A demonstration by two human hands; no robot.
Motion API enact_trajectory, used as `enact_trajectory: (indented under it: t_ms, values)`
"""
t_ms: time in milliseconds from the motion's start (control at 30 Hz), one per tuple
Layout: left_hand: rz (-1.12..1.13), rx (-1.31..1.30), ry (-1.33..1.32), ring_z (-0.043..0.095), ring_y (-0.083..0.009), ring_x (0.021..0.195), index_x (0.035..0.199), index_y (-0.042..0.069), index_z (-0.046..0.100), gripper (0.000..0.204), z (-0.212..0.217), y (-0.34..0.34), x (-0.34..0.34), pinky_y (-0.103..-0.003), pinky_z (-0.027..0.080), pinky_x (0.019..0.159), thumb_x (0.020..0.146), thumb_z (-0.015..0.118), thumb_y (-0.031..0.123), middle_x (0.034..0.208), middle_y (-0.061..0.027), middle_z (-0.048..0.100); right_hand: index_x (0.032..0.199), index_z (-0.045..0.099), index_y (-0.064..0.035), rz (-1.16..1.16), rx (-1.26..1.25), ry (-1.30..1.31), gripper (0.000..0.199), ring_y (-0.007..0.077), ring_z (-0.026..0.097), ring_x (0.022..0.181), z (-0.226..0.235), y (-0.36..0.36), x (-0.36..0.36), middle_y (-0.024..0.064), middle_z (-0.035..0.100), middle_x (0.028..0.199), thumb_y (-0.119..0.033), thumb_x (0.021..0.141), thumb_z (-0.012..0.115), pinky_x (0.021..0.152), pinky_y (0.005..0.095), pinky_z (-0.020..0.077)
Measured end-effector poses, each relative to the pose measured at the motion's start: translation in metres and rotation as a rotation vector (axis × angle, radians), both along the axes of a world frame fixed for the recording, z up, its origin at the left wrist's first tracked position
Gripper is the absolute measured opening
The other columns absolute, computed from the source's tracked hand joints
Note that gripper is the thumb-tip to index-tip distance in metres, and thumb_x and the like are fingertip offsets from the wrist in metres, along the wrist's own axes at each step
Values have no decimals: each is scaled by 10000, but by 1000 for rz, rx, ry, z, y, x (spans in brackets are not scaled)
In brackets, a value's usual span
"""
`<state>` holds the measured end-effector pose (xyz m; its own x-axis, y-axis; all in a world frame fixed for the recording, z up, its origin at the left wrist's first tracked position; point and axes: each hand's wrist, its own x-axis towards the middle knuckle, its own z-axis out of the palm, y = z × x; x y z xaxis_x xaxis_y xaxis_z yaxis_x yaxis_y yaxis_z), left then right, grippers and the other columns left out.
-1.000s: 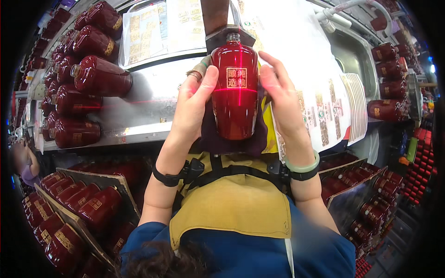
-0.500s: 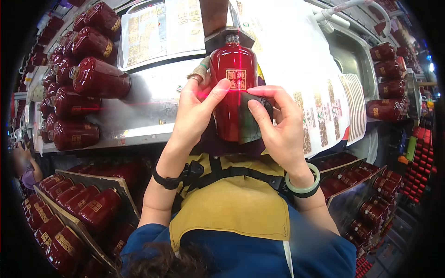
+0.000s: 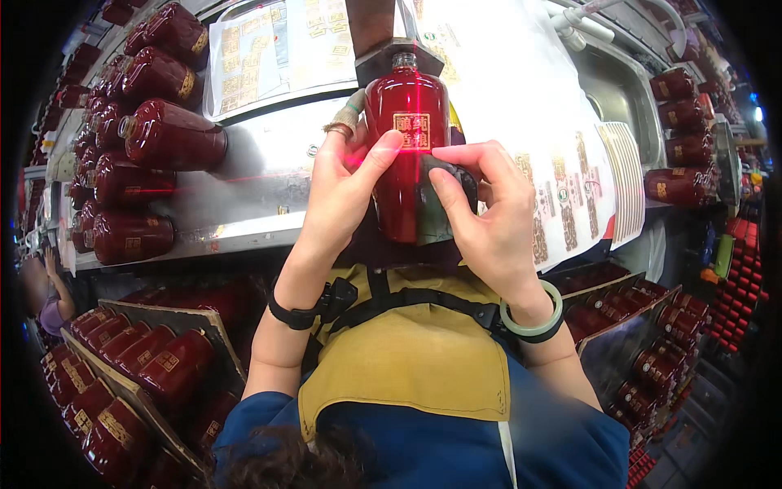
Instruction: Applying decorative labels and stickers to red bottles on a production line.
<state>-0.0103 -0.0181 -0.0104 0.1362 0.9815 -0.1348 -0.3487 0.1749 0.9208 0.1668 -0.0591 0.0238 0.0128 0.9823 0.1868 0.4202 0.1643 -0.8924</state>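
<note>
A glossy red glass bottle stands before me, its bare neck pointing away, with a square gold sticker on its front. My left hand is closed round the bottle's left side, thumb pressing at the sticker's left edge. A ribbed cover sits on one of its fingers. My right hand pinches a dark, flat, flexible-looking piece against the bottle's lower right, its index fingertip just below the sticker. Red laser lines cross over the bottle near the sticker.
Several red bottles lie or stand at the left, with more in crates below. Sheets of gold stickers rest on the metal table. White sheets and a sink are at right. A dark block stands behind the bottle.
The bottle and both hands sit slightly farther up in the picture. My grip is the same, and my right fingertip stays just below the sticker.
</note>
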Motion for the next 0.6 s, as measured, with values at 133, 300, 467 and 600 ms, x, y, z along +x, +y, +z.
enact_trajectory:
  t_ms: [133, 300, 467, 600]
  values:
    - [-20, -19, -45, 592, -186, 1323, 1615, -41, 349, 644, -1, 1, -4, -342, 480, 1128, 1085, 640, 182, 1489, -154, 582, 1135, 730, 5, 27, -105, 198, 181, 177, 693, 910, 8, 6, 9, 93, 732, 1057, -12, 955, 741, 800, 299, 539]
    - [27, -71, -123, 587, -181, 1326, 1600, -32, 377, 608, 1, 1, -3, -337, 469, 1133, 1108, 602, 245, 1465, -140, 601, 1195, 693, 12, -1, -108, 382, 155, 50, 615, 940, 10, 26, 30, 10, 699, 1050, -26, 1064, 619, 837, 233, 514]
    - [70, -13, -2, 625, -186, 1276, 1575, -37, 397, 642, 4, -2, 12, -341, 517, 1088, 1049, 702, 169, 1419, -149, 630, 1205, 638, -21, 47, -304, 525, 307, 35, 550, 908, -20, 36, 12, 7, 652, 991, -215, 1009, 773, 784, 211, 471]
    - [91, -32, -40, 645, -190, 1249, 1567, -37, 401, 662, 8, -3, 13, -346, 557, 1040, 1017, 733, 120, 1409, -169, 633, 1069, 584, -46, -24, -318, 577, 381, 48, 460, 822, -37, 40, -1, -40, 487, 887, -278, 941, 858, 714, 212, 428]
